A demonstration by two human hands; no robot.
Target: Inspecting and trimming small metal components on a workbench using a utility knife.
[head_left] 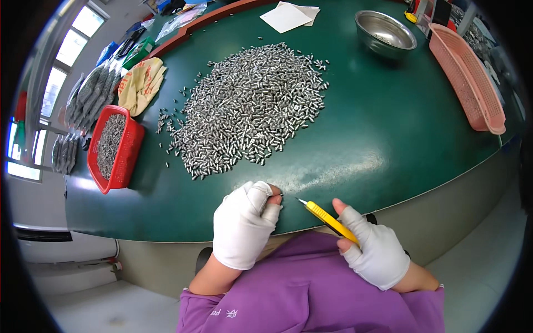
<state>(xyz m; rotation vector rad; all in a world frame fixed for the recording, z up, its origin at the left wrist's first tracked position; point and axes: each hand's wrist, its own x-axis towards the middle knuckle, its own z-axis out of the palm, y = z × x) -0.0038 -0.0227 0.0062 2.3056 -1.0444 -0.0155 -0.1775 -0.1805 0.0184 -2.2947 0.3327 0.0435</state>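
Observation:
My left hand (243, 223), in a white glove with bare fingertips, is closed near the table's front edge. Thumb and forefinger pinch together there; a small dark bit shows at their tips, too tiny to make out well. My right hand (376, 251), gloved the same way, grips a yellow utility knife (327, 218). Its thin tip points left toward my left fingertips, a short gap away from them. Beyond my hands a broad heap of small silvery metal cylinders (250, 105) spreads over the green table (377, 122), with loose ones scattered along its left side.
On the left stand a red plastic basket (133, 147) of small metal parts and a crumpled cream cloth bag (141, 83). Grey filled bags (89, 97) lie behind. A steel bowl (386, 33), white paper sheets (286, 18) and a pink basket (466, 83) sit at the far side and right.

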